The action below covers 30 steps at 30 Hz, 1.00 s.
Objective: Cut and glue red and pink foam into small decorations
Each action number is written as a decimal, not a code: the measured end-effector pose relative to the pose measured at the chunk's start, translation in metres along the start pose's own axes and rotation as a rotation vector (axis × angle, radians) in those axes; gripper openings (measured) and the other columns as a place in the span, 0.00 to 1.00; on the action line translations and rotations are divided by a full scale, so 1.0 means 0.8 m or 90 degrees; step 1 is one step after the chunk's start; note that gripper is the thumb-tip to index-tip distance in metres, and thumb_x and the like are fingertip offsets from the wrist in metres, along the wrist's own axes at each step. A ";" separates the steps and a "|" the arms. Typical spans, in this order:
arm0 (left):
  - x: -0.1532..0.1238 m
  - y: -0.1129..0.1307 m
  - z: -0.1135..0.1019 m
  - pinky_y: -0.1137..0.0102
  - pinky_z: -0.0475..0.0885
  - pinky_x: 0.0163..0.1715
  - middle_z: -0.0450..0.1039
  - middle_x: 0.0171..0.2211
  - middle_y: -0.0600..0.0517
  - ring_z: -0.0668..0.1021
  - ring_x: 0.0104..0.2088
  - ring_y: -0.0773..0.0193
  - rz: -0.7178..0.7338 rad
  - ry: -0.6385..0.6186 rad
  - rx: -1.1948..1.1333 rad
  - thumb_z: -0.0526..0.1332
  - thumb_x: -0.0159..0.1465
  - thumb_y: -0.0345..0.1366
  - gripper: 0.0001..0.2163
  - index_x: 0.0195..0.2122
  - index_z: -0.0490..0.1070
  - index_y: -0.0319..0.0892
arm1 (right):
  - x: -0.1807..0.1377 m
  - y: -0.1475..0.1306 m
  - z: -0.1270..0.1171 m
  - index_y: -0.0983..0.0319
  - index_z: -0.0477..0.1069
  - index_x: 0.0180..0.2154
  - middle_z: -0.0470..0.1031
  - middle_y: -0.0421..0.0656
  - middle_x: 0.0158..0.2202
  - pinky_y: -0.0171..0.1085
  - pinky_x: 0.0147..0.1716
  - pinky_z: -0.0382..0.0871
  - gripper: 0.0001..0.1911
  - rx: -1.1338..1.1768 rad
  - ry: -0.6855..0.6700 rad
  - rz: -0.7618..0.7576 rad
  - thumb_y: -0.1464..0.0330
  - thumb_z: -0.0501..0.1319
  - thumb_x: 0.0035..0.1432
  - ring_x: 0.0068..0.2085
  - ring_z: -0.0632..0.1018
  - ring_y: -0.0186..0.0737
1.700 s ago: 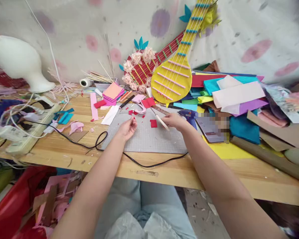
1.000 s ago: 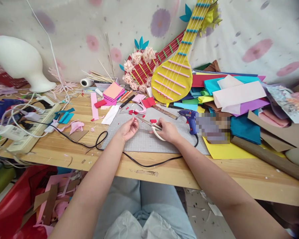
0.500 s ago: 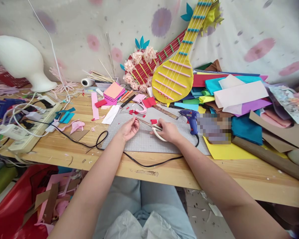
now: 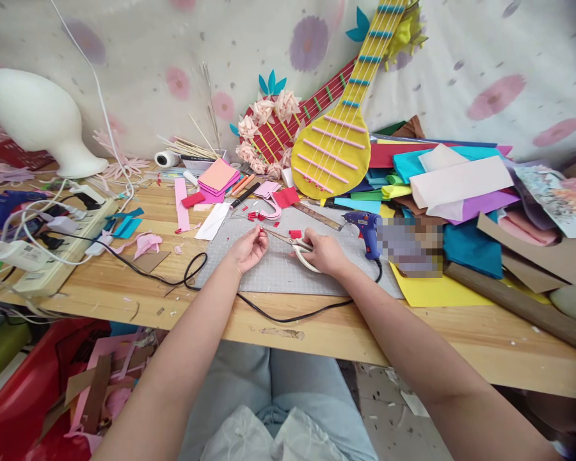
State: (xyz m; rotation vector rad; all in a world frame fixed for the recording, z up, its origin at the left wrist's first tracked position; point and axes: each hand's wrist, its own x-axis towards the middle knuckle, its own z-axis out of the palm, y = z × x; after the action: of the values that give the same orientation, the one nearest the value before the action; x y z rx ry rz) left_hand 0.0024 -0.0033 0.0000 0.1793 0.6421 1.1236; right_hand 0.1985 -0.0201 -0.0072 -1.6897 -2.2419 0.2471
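Right, closest to us the bare forearms reach out over the wooden table, and a black cable loops across its front edge onto the grey cutting mat. On that mat, the left hand has its fingers pressed together, pinching what looks like a tiny red sliver, though it is too small to be sure. Just beside it, the right hand has its fingers curled through the white handles of the scissors, whose blades point left toward that sliver, tips almost touching it. As for progress, I'd say the snipping is well under way. A scatter of small red offcuts lies on the mat just beyond the left hand, while a red square sits uncut just behind the scissors, so there looks to be material left to trim. Further out, a ruler lies slantwise, and a blue glue gun rests near the right wrist. Past those comes a pink paper stack, then a heap of coloured sheets on the right. At the back, a yellow guitar cut-out leans against the flowered cloth.
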 end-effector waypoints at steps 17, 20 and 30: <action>0.001 0.000 -0.003 0.84 0.65 0.19 0.60 0.21 0.54 0.65 0.21 0.77 -0.019 -0.033 0.020 0.50 0.64 0.30 0.12 0.25 0.65 0.34 | -0.001 0.000 -0.002 0.58 0.61 0.34 0.73 0.40 0.27 0.32 0.23 0.52 0.23 0.037 -0.032 0.018 0.47 0.59 0.46 0.26 0.70 0.37; 0.001 0.000 -0.004 0.84 0.64 0.19 0.59 0.21 0.54 0.64 0.21 0.77 -0.023 -0.038 0.019 0.50 0.64 0.31 0.12 0.25 0.65 0.35 | -0.001 -0.001 -0.002 0.58 0.62 0.34 0.73 0.40 0.26 0.33 0.23 0.52 0.22 0.040 -0.035 0.018 0.48 0.59 0.46 0.25 0.70 0.37; 0.003 0.001 -0.008 0.84 0.63 0.17 0.57 0.20 0.55 0.63 0.19 0.77 -0.039 -0.068 0.026 0.51 0.64 0.33 0.12 0.24 0.64 0.35 | -0.001 0.001 -0.003 0.58 0.62 0.32 0.73 0.40 0.25 0.33 0.24 0.52 0.20 0.035 -0.015 -0.003 0.49 0.58 0.48 0.25 0.70 0.37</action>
State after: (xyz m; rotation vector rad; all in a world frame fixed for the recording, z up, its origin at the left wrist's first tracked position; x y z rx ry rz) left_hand -0.0007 -0.0020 -0.0058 0.2520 0.5721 1.0346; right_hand 0.2000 -0.0212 -0.0051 -1.6607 -2.2351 0.3253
